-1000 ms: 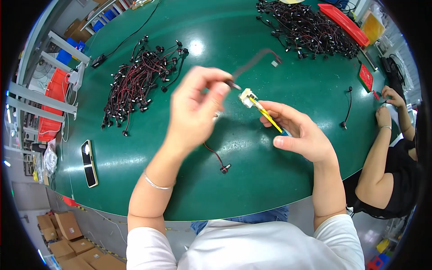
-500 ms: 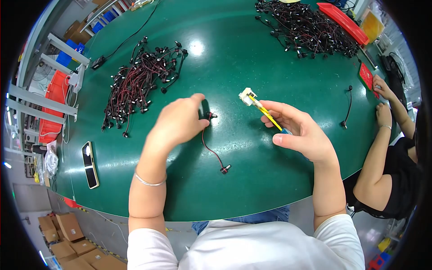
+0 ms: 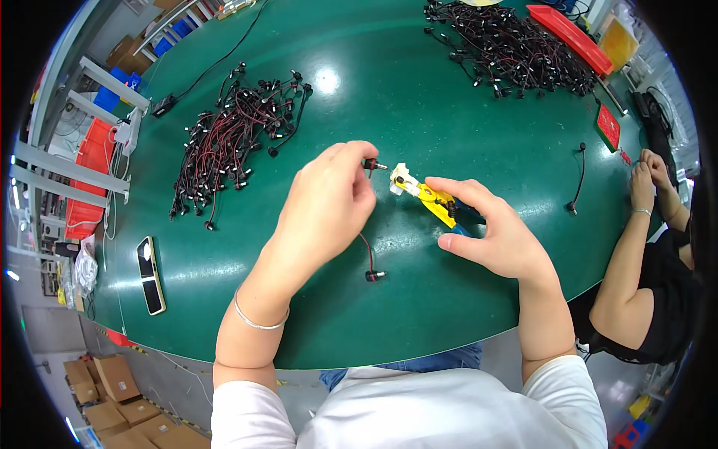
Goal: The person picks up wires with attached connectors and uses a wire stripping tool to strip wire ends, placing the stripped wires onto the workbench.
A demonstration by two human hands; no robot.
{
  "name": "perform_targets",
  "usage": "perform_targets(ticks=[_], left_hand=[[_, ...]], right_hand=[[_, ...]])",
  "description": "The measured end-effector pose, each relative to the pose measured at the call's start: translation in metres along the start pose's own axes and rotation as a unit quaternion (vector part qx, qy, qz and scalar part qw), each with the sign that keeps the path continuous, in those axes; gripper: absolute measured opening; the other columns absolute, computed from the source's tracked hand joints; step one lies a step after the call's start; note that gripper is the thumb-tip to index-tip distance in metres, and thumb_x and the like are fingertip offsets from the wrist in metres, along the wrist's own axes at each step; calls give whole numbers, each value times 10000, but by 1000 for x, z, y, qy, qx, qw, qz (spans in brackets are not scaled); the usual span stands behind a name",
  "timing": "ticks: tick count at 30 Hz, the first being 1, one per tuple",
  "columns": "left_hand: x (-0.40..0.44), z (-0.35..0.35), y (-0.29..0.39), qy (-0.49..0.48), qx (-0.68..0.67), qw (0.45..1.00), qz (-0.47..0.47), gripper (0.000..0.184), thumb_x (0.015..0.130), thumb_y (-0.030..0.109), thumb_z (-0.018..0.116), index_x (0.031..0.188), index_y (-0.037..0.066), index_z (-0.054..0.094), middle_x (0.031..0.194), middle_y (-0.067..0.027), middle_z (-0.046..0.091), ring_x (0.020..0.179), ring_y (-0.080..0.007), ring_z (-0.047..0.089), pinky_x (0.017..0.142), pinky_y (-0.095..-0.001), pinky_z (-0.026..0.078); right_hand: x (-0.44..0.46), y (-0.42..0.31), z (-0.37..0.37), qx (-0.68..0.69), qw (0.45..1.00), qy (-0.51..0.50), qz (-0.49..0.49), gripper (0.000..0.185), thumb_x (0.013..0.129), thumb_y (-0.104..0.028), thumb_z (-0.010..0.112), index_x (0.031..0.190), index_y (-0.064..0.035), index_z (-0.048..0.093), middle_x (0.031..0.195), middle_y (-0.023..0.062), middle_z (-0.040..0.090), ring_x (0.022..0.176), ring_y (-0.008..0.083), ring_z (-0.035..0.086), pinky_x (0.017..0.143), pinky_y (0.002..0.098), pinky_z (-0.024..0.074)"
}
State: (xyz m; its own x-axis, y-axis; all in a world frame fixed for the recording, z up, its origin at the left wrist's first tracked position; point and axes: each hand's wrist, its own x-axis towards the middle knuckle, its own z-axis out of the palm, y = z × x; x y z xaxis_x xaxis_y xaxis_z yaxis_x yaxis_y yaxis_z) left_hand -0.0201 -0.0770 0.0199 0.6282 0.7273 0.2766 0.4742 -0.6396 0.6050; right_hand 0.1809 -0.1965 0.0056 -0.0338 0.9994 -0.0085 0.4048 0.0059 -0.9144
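My left hand (image 3: 325, 198) pinches one black end of a short red-and-black cable (image 3: 369, 254), its metal tip pointing right. From there the wire hangs down, and its other end, a black plug (image 3: 375, 276), lies at the table. In my right hand (image 3: 501, 232) is a plier-like tool (image 3: 436, 203) with a yellow body, blue handles and whitish pieces at its head. The tool's head is just right of the metal tip, with a small gap between them. My palm and fingers partly hide the handles.
Piles of similar cables lie on the green table at left (image 3: 235, 135) and far right (image 3: 516, 52). A single cable (image 3: 577, 179) lies near a co-worker's hands (image 3: 647, 176). A phone (image 3: 150, 275) rests at left, and a red tray (image 3: 570, 37) stands behind.
My left hand has lifted the cable end off the table and brought it up and right to the tool. My right hand has turned the tool, showing its yellow side. The co-worker's hands have come together.
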Motion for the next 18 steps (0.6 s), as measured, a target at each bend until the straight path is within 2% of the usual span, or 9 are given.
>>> perform_targets(ticks=[3, 6, 7, 10, 15, 18], left_hand=[[-4, 1, 8, 16, -15, 999, 41, 251, 743, -77, 574, 984, -8, 587, 850, -168, 607, 735, -349, 616, 671, -408, 514], [-4, 0, 9, -5, -26, 996, 84, 226, 826, -87, 574, 1040, -29, 620, 828, -76, 572, 686, -124, 591, 616, -252, 505], [-4, -2, 10, -4, -26, 996, 83, 226, 826, -87, 574, 1040, -29, 620, 828, -76, 572, 686, -124, 591, 616, -252, 505], [-1, -9, 10, -40, -208, 977, -18, 186, 882, -72, 552, 1047, -39, 630, 858, -66, 571, 701, -107, 587, 625, -241, 506], [1, -9, 8, -38, -270, 960, -60, 161, 918, -44, 540, 1039, -50, 645, 891, -58, 574, 717, -104, 594, 639, -245, 514], [2, -10, 2, -33, -298, 953, -46, 140, 906, -26, 560, 999, -40, 664, 888, -71, 594, 687, -112, 617, 589, -242, 504]], right_hand=[[0, -1, -2, 9, 1000, -9, 2, 636, 732, -67, 688, 1344, -64, 517, 1191, 116, 579, 1144, 241, 533, 1043, 348, 367], [0, -2, -5, 16, 1000, -26, 4, 638, 738, -75, 692, 1350, -56, 510, 1204, 117, 574, 1167, 236, 524, 1053, 346, 359], [0, 0, -5, 37, 999, -31, 4, 637, 744, -82, 692, 1352, -47, 506, 1220, 120, 568, 1184, 233, 516, 1061, 345, 351], [1, 2, -5, 78, 996, -38, 3, 637, 757, -95, 694, 1358, -28, 496, 1252, 126, 556, 1217, 227, 498, 1078, 343, 335], [2, 2, -7, 107, 993, -53, -13, 650, 768, -115, 708, 1362, 11, 477, 1309, 133, 529, 1258, 221, 471, 1099, 342, 312], [3, 3, -8, 96, 993, -65, -33, 661, 765, -124, 721, 1361, 22, 474, 1323, 135, 524, 1266, 223, 467, 1100, 344, 311]])
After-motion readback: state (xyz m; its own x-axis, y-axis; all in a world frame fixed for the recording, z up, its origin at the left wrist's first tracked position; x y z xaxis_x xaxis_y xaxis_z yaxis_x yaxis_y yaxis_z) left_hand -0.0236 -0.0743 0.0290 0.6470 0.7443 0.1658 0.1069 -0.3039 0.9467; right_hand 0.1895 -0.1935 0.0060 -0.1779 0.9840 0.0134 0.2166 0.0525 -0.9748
